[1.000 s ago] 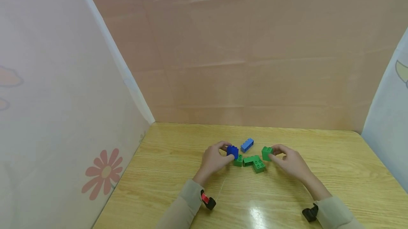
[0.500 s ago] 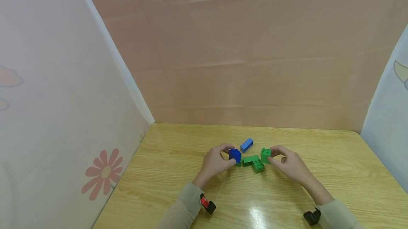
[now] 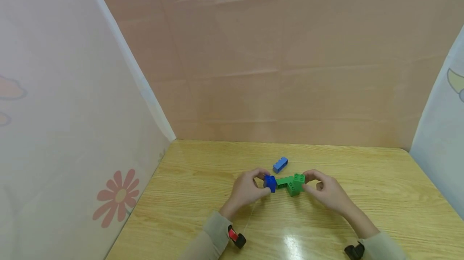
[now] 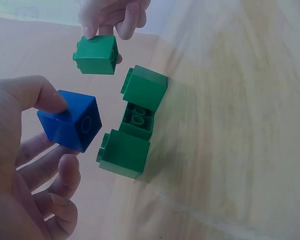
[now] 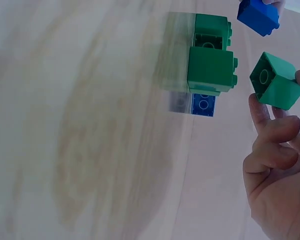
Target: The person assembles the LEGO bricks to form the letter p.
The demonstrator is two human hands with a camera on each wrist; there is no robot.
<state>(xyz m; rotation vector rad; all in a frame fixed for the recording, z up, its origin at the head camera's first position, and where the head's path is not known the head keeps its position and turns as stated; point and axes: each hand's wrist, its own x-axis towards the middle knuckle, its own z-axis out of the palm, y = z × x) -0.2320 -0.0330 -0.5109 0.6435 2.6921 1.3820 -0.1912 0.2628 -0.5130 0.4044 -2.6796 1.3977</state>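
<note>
My left hand point(image 3: 246, 188) pinches a dark blue toy building brick point(image 4: 72, 120) between thumb and fingers. The left wrist view shows it tilted and apart from a green brick point(image 4: 124, 154) standing on the table. My right hand point(image 3: 328, 192) pinches another green brick point(image 5: 277, 82), tilted, its hollow underside partly showing. That brick is held off the table, beside and above a standing green brick point(image 5: 211, 69). Between the two standing bricks, a green brick point(image 4: 138, 120) lies on its side with its hollow underside showing. In the head view the blue brick hides the left standing one.
A lighter blue brick point(image 3: 280, 165) lies on its side farther back on the wooden table point(image 3: 203, 163). A brown paper-like backdrop point(image 3: 253, 71) rises behind the table, and pale panels point(image 3: 72, 91) stand at both sides.
The left hand has moved the dark blue brick slightly right and nearer the person, turning it. The right hand has brought its green brick left and nearer, over the right standing brick in the head view.
</note>
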